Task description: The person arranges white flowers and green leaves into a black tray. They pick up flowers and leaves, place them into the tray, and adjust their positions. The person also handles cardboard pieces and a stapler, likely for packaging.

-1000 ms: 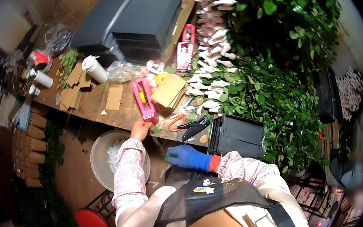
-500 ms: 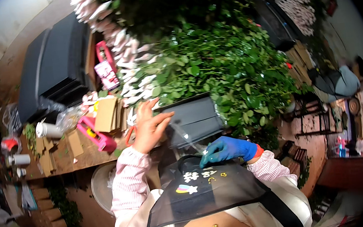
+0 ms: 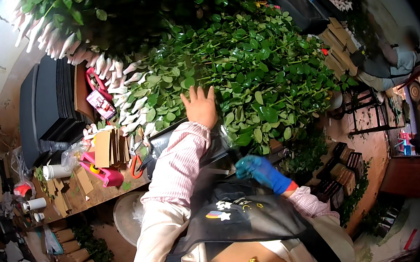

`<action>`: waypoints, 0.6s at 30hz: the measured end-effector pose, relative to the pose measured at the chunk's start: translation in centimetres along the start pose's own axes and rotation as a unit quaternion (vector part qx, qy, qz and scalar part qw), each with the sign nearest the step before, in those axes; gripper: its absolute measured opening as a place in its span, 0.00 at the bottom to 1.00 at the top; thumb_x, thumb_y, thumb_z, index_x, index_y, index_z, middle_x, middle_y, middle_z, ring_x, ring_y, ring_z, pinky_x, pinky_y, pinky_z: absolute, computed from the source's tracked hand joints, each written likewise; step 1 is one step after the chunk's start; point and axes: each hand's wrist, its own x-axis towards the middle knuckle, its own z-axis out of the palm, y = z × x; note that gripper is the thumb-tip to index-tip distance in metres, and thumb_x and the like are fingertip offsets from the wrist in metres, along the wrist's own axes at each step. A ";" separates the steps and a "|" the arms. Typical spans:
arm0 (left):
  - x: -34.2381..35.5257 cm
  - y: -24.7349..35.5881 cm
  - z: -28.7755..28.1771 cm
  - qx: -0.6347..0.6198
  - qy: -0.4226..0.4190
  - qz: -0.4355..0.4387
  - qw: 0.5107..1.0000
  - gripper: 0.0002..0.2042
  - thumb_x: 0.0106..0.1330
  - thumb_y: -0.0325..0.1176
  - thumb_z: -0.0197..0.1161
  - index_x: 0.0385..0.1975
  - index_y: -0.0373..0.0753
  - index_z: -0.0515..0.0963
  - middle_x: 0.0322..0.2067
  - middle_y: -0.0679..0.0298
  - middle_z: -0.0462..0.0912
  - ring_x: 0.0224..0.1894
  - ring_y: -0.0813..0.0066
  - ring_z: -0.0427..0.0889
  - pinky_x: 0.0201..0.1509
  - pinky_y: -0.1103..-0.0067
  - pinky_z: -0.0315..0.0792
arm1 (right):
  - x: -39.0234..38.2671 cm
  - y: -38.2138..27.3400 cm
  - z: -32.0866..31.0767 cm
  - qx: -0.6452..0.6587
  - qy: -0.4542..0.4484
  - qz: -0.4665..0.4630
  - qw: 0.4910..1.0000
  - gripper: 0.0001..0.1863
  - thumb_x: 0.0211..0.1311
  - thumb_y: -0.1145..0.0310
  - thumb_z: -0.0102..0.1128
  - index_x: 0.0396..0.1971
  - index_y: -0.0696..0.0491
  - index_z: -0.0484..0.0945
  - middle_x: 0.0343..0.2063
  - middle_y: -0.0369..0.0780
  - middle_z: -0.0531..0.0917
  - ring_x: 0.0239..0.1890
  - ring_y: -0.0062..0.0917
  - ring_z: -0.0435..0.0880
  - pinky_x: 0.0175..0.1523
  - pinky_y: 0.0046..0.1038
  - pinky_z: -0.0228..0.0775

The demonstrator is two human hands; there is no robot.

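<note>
My bare left hand [image 3: 201, 108] reaches forward with fingers spread at the near edge of a heap of green leafy stems [image 3: 245, 74]. Its fingertips lie over the leaves; whether it presses on them I cannot tell. At the heap's left, the stems end in buds wrapped in pale sleeves [image 3: 118, 74]. My right hand [image 3: 262, 172], in a blue glove, hangs in front of my dark apron [image 3: 262, 213]. Its fingers are curled, and what they hold, if anything, is hidden. Under my left forearm a dark tray-like surface [image 3: 217, 148] partly shows.
Left on the wooden table [image 3: 132, 180] are orange-handled scissors [image 3: 136, 167], a pink tool [image 3: 104, 171], brown cardboard pieces [image 3: 111, 148] and a phone [image 3: 101, 104]. Dark boards [image 3: 56, 97] stack behind them. A round pale tub [image 3: 129, 217] stands below. Another person [image 3: 398, 61] sits far right.
My left hand has moved forward and right from above the tray onto the leaves. My right hand has shifted slightly right, away from the apron. The view has turned a little.
</note>
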 end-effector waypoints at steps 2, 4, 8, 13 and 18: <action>-0.1 -0.1 0.1 -0.008 0.004 0.001 1.000 0.28 0.63 0.33 0.58 0.66 0.51 0.71 0.61 0.54 0.73 0.70 0.48 0.62 0.72 0.41 0.51 | 1.5 2.4 -1.6 -0.020 0.037 0.094 0.995 0.17 0.74 0.61 0.57 0.51 0.59 0.77 0.43 0.43 0.85 0.43 0.28 0.87 0.51 0.31 0.82; -0.2 -0.8 0.9 0.002 0.000 -0.010 1.000 0.27 0.62 0.35 0.59 0.65 0.51 0.72 0.57 0.56 0.76 0.68 0.50 0.66 0.71 0.42 0.53 | 4.8 4.0 -2.7 -0.065 0.034 0.073 0.995 0.17 0.73 0.63 0.57 0.52 0.60 0.76 0.42 0.43 0.85 0.43 0.29 0.87 0.49 0.30 0.82; 0.2 -0.3 1.5 0.036 -0.001 -0.017 0.999 0.27 0.61 0.38 0.62 0.64 0.53 0.74 0.55 0.59 0.78 0.67 0.53 0.68 0.71 0.44 0.55 | 13.5 12.5 -9.1 -0.170 0.094 -0.062 0.979 0.13 0.71 0.64 0.57 0.46 0.58 0.80 0.37 0.44 0.87 0.39 0.35 0.87 0.45 0.34 0.80; 2.0 1.4 -0.7 0.081 -0.132 -0.029 0.988 0.22 0.68 0.35 0.54 0.63 0.55 0.74 0.55 0.60 0.79 0.67 0.55 0.68 0.71 0.41 0.51 | 14.3 14.3 -15.0 -0.303 0.004 -0.026 0.953 0.12 0.70 0.64 0.54 0.40 0.57 0.82 0.32 0.44 0.87 0.34 0.36 0.87 0.41 0.36 0.80; -0.7 -2.9 -0.2 -0.012 0.043 0.065 0.997 0.29 0.60 0.35 0.67 0.64 0.52 0.72 0.64 0.57 0.71 0.71 0.50 0.62 0.73 0.40 0.47 | 8.1 1.7 -3.3 -0.657 -0.006 -0.005 0.754 0.20 0.61 0.51 0.60 0.37 0.53 0.84 0.37 0.48 0.86 0.40 0.47 0.84 0.47 0.45 0.76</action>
